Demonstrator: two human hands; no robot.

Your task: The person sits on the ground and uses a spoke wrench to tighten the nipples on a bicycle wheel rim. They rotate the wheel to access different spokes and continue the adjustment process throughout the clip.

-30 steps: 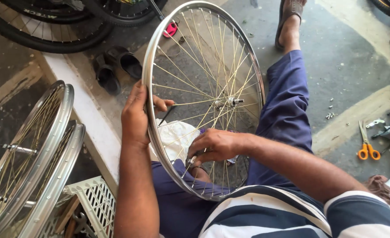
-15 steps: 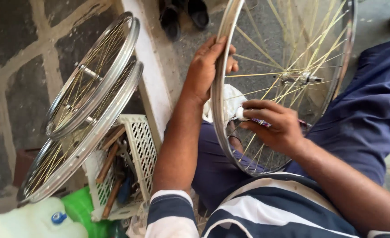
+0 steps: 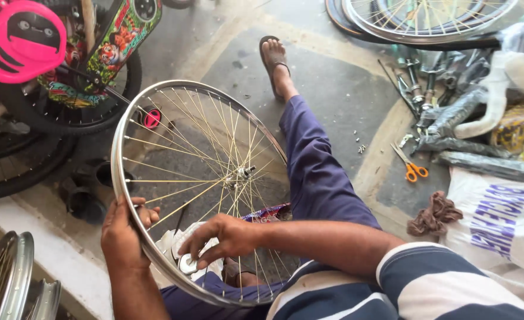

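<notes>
Left hand grips the spoked wheel rim; right hand pinches a small silver tool against it.

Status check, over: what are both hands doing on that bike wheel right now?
Left hand grips the wheel rim. Right hand pinches a small tool at the rim's inner side. Nothing blocking; orange scissors lie well aside.
</notes>
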